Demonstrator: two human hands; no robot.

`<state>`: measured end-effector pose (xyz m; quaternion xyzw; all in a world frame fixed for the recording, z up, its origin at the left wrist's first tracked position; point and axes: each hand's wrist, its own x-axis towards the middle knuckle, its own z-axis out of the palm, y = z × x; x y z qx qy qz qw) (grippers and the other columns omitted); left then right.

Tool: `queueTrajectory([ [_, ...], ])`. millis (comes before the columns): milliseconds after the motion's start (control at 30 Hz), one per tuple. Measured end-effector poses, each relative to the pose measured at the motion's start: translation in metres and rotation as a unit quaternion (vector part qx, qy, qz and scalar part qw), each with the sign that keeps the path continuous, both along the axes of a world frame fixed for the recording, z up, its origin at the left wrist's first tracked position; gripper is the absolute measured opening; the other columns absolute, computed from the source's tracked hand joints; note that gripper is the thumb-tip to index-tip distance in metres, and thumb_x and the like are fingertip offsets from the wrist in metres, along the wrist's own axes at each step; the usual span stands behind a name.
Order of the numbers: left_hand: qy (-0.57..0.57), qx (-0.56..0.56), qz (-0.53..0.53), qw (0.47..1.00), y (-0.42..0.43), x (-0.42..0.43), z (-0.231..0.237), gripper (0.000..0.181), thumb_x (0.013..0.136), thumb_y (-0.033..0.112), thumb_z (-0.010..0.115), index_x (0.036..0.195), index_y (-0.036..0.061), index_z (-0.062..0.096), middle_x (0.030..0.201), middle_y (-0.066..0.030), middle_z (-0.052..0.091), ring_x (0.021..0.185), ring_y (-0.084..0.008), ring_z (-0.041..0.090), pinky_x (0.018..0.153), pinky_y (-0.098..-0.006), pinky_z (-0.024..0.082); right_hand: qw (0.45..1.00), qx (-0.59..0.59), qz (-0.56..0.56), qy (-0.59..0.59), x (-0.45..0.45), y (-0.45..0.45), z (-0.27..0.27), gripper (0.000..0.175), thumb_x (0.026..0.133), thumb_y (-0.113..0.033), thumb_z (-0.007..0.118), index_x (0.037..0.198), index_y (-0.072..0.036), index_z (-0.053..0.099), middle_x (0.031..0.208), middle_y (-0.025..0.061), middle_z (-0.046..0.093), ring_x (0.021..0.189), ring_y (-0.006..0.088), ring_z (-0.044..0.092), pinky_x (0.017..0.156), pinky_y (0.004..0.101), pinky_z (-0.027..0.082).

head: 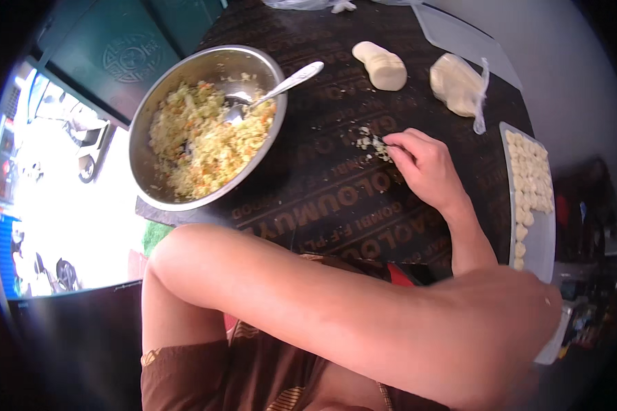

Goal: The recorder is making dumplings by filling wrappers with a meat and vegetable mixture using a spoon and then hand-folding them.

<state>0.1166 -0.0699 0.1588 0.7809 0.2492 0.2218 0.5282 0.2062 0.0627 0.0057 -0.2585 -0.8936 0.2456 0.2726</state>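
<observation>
My right hand (424, 162) is low over the dark printed tabletop, thumb and forefinger at a small scatter of pale filling crumbs (371, 145). Whether any crumbs sit between the fingertips is unclear. My left arm reaches across my body to the right. At its end my left hand (527, 303) is blurred beside the near part of a white tray (541, 241), its fingers mostly hidden. Small pale dumplings (528, 169) stand in rows on that tray. A steel bowl (135, 154) of chopped filling (211, 149) is left of my right hand, a metal spoon (293, 82) leaning in it.
Beyond my right hand lies a toppled stack of round dough wrappers (383, 67). Right of it sits a plastic bag of pale dough pieces (457, 85). Another flat tray (468, 38) lies at the far right edge. A green door (118, 56) stands behind the bowl.
</observation>
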Motion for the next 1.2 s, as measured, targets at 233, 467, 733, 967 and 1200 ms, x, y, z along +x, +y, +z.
queueTrajectory([
  [233, -0.064, -0.121, -0.11, 0.984, -0.004, -0.01, 0.024, 0.021, 0.076, 0.015, 0.061, 0.07, -0.0043, 0.066, 0.067, -0.0184, 0.064, 0.064, -0.0334, 0.064, 0.058, -0.0426, 0.052, 1.0, -0.028, 0.008, 0.003, -0.01, 0.002, 0.002, 0.014, 0.086, -0.005, 0.062, 0.097, 0.003, 0.064, 0.087, 0.0151, 0.065, 0.077, 0.03, 0.065, 0.067, 0.0346, 0.051],
  [467, -0.029, 0.025, -0.018, 0.999, -0.016, -0.007, 0.02, 0.015, 0.071, 0.014, 0.065, 0.066, -0.0008, 0.067, 0.066, -0.0165, 0.064, 0.06, -0.034, 0.064, 0.052, -0.0569, 0.046, 1.0, -0.026, 0.0, 0.012, -0.012, 0.0, 0.002, 0.014, 0.085, -0.004, 0.063, 0.097, 0.003, 0.064, 0.086, 0.0152, 0.064, 0.076, 0.0299, 0.065, 0.066, 0.0351, 0.051],
  [733, -0.145, 0.039, 0.395, 0.906, 0.028, -0.025, -0.071, 0.017, 0.094, 0.01, 0.053, 0.1, -0.0036, 0.062, 0.081, -0.0075, 0.063, 0.075, -0.013, 0.06, 0.068, -0.0298, 0.05, 0.984, -0.087, 0.02, 0.154, -0.011, 0.011, -0.018, 0.026, 0.096, -0.023, 0.054, 0.106, 0.0, 0.063, 0.098, 0.0118, 0.065, 0.093, 0.0227, 0.064, 0.079, 0.0321, 0.049],
  [967, -0.22, -0.083, 0.512, 0.826, 0.047, -0.046, -0.112, 0.037, 0.101, 0.021, 0.042, 0.127, -0.0045, 0.051, 0.124, -0.011, 0.057, 0.121, -0.0173, 0.048, 0.1, -0.0322, 0.04, 0.792, -0.503, 0.003, 0.348, -0.006, 0.013, 0.002, 0.064, 0.1, -0.051, 0.038, 0.129, 0.004, 0.049, 0.118, 0.0147, 0.06, 0.109, 0.0218, 0.058, 0.099, 0.035, 0.043],
  [1200, -0.372, -0.213, 0.499, 0.753, 0.056, -0.006, -0.123, 0.061, 0.099, 0.048, 0.044, 0.134, -0.0019, 0.045, 0.126, -0.007, 0.053, 0.116, -0.0145, 0.047, 0.102, -0.0288, 0.036, 0.882, -0.368, -0.059, 0.288, -0.039, -0.017, -0.016, 0.063, 0.099, -0.053, 0.04, 0.136, -0.002, 0.045, 0.128, 0.0083, 0.051, 0.119, 0.0153, 0.046, 0.101, 0.0289, 0.036],
])
